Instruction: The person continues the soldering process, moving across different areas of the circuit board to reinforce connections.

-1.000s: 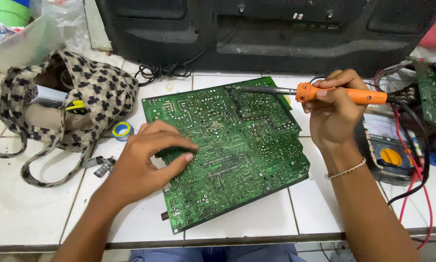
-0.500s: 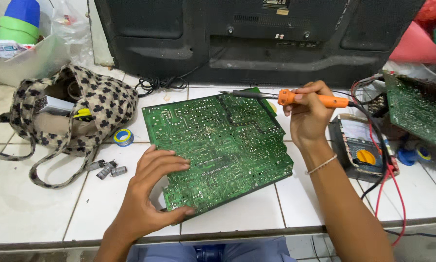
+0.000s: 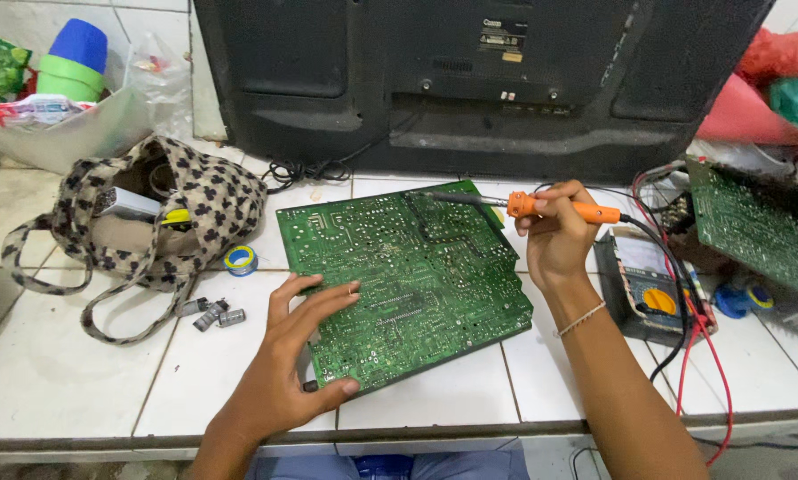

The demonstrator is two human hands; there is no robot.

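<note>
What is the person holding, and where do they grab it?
The right hand holds an orange-handled soldering iron by its handle. The left hand holds nothing; it rests on the near left corner of the green circuit board.

A white tiled counter with dark grout lines filled the near scene. A pale tiled wall rose at the far left. Light was even.

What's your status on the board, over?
Left hand flat on green circuit board, near corner. Right hand grips orange soldering iron, tip over far edge. Meter leads trail right, off the board.
</note>
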